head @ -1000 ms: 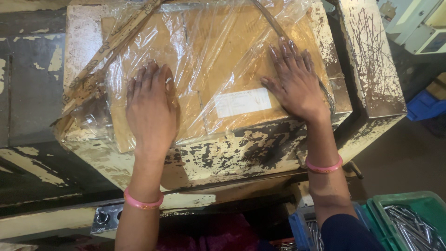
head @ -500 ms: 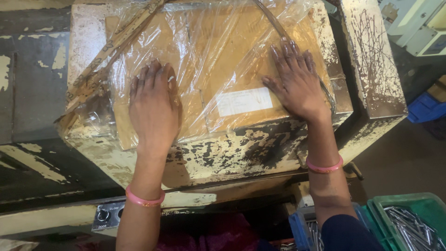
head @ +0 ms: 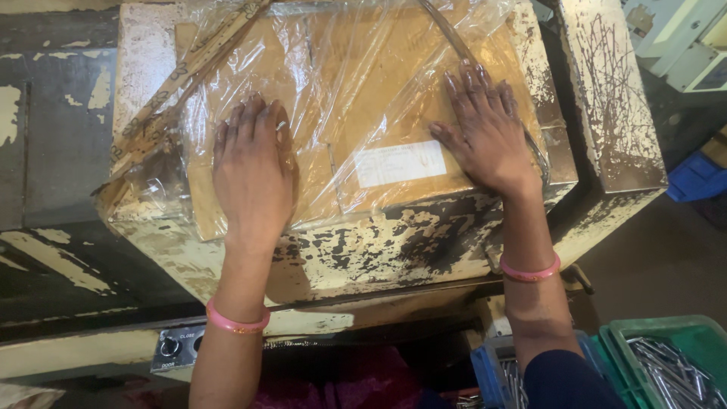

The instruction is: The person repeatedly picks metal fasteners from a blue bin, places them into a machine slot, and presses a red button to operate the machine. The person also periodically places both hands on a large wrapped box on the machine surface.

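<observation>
While pressed flat with fingers spread, left hand (head: 252,176) and right hand (head: 487,132) both open, palms down on a clear plastic sheet (head: 356,91), gripping nothing. Under the plastic, a brown cardboard sheet (head: 379,98) with a white label (head: 400,163) near its front edge, just between the two hands and closer to the right one. Cardboard and plastic lying on top of a cream-painted machine block (head: 363,250) with badly chipped paint, serving as the worktop. A strip of printed brown tape (head: 182,83) running diagonally across the upper left corner, beside the left hand. A pink bangle (head: 236,322) on the left wrist, another pink bangle (head: 530,270) on the right. Below the block, a small control panel (head: 176,347) with knobs. At lower right, a green crate (head: 666,356) holding metal rods (head: 674,375), with a blue bin (head: 496,371) just beside it.
</observation>
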